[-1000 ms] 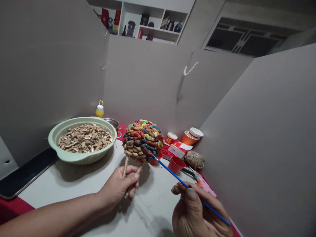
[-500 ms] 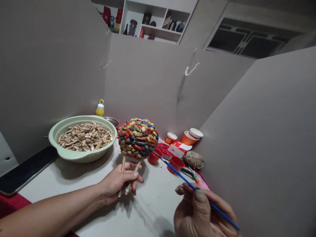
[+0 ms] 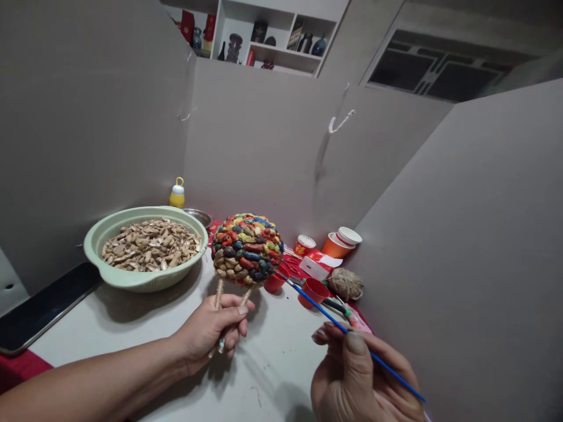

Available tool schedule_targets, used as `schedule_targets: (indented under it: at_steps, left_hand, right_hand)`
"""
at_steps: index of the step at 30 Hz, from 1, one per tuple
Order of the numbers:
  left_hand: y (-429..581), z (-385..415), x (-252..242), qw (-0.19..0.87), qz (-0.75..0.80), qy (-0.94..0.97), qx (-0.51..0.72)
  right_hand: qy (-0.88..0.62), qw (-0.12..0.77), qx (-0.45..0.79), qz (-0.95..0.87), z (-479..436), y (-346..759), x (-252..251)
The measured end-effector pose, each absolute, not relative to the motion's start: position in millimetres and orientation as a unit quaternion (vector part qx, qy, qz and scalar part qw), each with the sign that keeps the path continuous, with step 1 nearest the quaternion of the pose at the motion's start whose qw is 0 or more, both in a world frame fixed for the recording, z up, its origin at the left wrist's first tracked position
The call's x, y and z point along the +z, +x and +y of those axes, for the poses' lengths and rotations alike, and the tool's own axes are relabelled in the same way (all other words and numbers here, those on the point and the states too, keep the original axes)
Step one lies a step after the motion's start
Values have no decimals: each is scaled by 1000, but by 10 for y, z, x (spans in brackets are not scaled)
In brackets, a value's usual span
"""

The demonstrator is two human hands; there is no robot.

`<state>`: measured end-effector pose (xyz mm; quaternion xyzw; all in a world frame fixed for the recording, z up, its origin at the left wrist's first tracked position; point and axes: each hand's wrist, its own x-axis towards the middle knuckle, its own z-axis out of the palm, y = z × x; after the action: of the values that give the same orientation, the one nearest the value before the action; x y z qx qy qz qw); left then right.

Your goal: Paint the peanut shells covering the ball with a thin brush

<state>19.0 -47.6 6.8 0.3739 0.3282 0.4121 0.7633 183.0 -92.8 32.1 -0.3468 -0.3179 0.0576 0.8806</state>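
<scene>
A round craft figure (image 3: 247, 249) covered in painted peanut shells, in red, yellow, blue, green and dark tones with bare shells at the lower left, stands up on two cord-wrapped legs. My left hand (image 3: 220, 322) is closed around those legs and holds the figure above the white table. Between thumb and fingers, my right hand (image 3: 365, 372) pinches a thin blue paintbrush (image 3: 323, 310). The brush tip points up and left, close to the figure's lower right side; I cannot tell whether it touches. Behind the tip stands a red cup (image 3: 276, 282), partly hidden by the figure.
A pale green colander (image 3: 152, 281) of peanut shells stands left, beside a dark phone (image 3: 48, 308). Another red cup (image 3: 313, 292), a twine ball (image 3: 346, 283) and stacked paper cups (image 3: 341, 243) are at right. Grey panels (image 3: 264, 152) enclose the table's sides and back.
My left hand's fingers have curled in closer around the legs, and the figure has turned slightly. The brush stays almost where it was in my right hand.
</scene>
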Motion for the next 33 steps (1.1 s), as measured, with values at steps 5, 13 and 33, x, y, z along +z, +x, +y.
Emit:
schedule_targets:
  at_steps: [5,13,33]
  left_hand:
    - [184,-570,136,791,311,355,389]
    - [175,-578,177,806,311,336,376]
    - [126,-582,280,855,302,259,332]
  right_hand:
    - [-328,884,48,-329,-919,1871,297]
    - [-328,886,54,-322,-923,1853,320]
    - [-333,873,63,-350,-930,1825,300]
